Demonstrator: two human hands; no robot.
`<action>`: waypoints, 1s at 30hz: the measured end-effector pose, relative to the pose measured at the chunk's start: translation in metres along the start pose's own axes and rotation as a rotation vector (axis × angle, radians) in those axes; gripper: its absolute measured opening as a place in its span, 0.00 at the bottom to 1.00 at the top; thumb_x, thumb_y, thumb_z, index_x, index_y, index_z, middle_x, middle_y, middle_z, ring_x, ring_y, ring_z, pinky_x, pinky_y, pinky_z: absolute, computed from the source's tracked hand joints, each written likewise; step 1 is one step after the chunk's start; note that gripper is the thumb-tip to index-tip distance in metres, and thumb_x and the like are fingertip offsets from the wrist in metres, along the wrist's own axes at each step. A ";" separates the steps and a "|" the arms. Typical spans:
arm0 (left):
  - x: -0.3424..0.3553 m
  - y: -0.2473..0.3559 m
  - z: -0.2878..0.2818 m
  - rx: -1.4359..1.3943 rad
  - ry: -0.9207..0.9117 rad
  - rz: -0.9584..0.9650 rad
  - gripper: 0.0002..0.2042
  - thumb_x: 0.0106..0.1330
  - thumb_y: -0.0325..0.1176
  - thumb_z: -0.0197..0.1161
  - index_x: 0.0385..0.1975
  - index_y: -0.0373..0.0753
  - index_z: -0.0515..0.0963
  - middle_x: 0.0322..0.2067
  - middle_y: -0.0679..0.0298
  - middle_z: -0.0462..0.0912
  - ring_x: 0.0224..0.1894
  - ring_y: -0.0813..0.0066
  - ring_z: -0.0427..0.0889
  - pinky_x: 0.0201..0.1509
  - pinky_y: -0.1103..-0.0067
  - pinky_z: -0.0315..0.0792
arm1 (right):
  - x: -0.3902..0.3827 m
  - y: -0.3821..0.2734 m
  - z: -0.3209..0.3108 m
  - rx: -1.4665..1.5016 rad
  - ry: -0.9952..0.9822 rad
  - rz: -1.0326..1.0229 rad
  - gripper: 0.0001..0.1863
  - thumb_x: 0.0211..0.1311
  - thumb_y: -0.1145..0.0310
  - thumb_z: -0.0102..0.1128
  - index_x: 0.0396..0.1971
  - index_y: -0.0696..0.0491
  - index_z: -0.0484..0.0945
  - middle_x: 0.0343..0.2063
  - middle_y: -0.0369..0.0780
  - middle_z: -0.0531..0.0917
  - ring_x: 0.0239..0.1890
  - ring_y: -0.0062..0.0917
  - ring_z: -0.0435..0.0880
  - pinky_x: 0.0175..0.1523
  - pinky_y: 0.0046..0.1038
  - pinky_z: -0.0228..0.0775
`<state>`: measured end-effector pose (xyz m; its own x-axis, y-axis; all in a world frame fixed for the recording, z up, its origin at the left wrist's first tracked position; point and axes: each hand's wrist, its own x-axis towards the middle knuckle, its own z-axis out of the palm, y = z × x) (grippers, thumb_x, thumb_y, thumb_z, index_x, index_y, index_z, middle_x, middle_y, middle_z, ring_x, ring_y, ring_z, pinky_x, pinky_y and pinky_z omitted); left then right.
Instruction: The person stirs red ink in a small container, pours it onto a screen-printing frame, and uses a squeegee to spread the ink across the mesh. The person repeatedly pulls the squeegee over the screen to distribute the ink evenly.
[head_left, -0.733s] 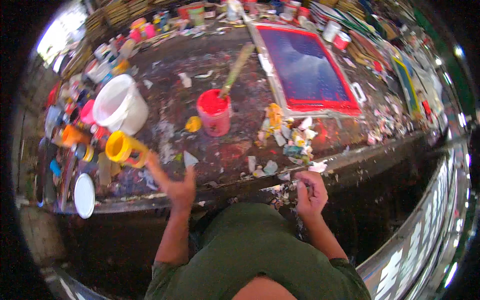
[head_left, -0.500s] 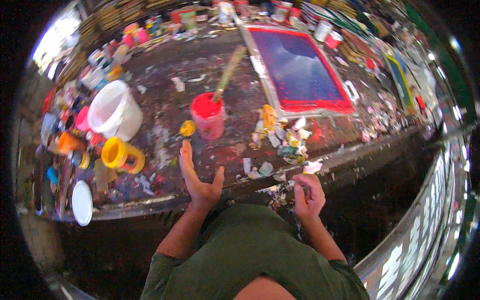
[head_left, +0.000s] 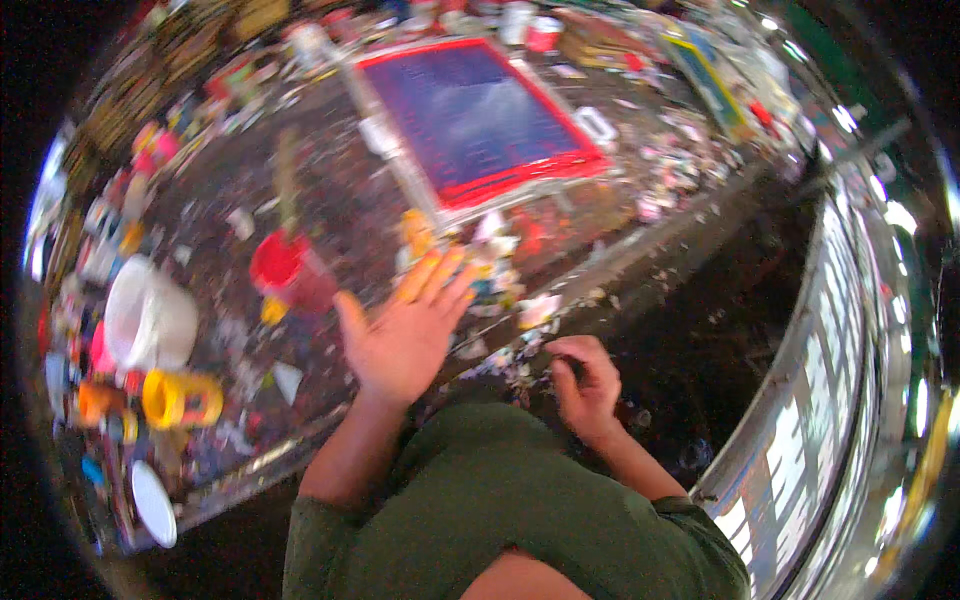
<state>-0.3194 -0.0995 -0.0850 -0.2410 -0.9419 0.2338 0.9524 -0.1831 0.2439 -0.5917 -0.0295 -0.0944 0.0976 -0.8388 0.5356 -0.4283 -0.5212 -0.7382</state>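
My left hand (head_left: 405, 325), palm showing and fingers spread with yellow-tinted tips, reaches over the table beside a pile of paper scraps (head_left: 497, 235). To its left is a red paint container (head_left: 275, 262) with a stick (head_left: 288, 185) standing in it. My right hand (head_left: 587, 385) is loosely curled at the table's front edge, below a pinkish-white scrap (head_left: 540, 308); I see nothing in it. A yellow jar (head_left: 182, 398) sits at the left near a white bucket (head_left: 145, 320). Beyond my hands lies a framed screen (head_left: 472, 115) with red margins and a dark blue middle.
Pots and bottles (head_left: 125, 215) crowd the left and back of the stained table (head_left: 235, 465). A white lid (head_left: 153, 505) lies at the front left corner. A yellow-edged frame (head_left: 705, 85) and more scraps (head_left: 675, 170) are at the right, beside a pale grid-like surface (head_left: 800, 420).
My left hand has moved right from beside the yellow jar toward the scrap pile and turned with fingers spread. The view has swung, so the table appears tilted and shifted.
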 end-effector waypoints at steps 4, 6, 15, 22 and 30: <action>0.026 -0.041 0.009 0.262 -0.045 0.001 0.63 0.71 0.85 0.41 0.86 0.29 0.50 0.87 0.39 0.44 0.88 0.34 0.45 0.90 0.50 0.37 | 0.003 0.032 -0.037 0.067 0.042 -0.009 0.14 0.69 0.85 0.65 0.52 0.58 0.85 0.48 0.44 0.89 0.49 0.32 0.88 0.56 0.32 0.80; 0.042 -0.068 0.013 0.430 -0.073 0.003 0.62 0.71 0.85 0.41 0.86 0.29 0.49 0.87 0.39 0.43 0.88 0.35 0.45 0.90 0.50 0.36 | 0.006 0.050 -0.059 0.081 0.072 -0.008 0.14 0.69 0.85 0.65 0.52 0.59 0.85 0.48 0.44 0.89 0.48 0.32 0.88 0.55 0.32 0.80; 0.147 -0.232 0.031 1.390 -0.319 0.046 0.52 0.80 0.73 0.42 0.85 0.28 0.52 0.86 0.42 0.51 0.89 0.49 0.49 0.90 0.54 0.37 | -0.005 0.143 -0.224 -0.070 0.251 0.019 0.14 0.71 0.84 0.66 0.53 0.58 0.84 0.48 0.46 0.89 0.48 0.33 0.89 0.55 0.33 0.81; 0.250 -0.352 0.033 1.868 -0.742 0.299 0.42 0.79 0.50 0.61 0.84 0.28 0.56 0.86 0.43 0.54 0.88 0.40 0.50 0.89 0.47 0.43 | -0.064 0.170 -0.341 -0.233 0.513 0.211 0.13 0.68 0.83 0.68 0.50 0.57 0.86 0.47 0.46 0.90 0.49 0.36 0.90 0.57 0.34 0.82; 0.397 -0.474 -0.009 2.019 -0.735 0.396 0.43 0.79 0.51 0.63 0.82 0.24 0.57 0.85 0.40 0.53 0.87 0.41 0.52 0.89 0.53 0.49 | -0.115 0.186 -0.399 -0.253 0.839 0.399 0.07 0.78 0.76 0.62 0.51 0.58 0.83 0.49 0.43 0.85 0.49 0.29 0.86 0.57 0.29 0.79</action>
<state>-0.8653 -0.3887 -0.1160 -0.6117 -0.5112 0.6037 -0.3484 0.8593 0.3746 -1.0411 0.0329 -0.1297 -0.7296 -0.5099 0.4558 -0.4816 -0.0902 -0.8717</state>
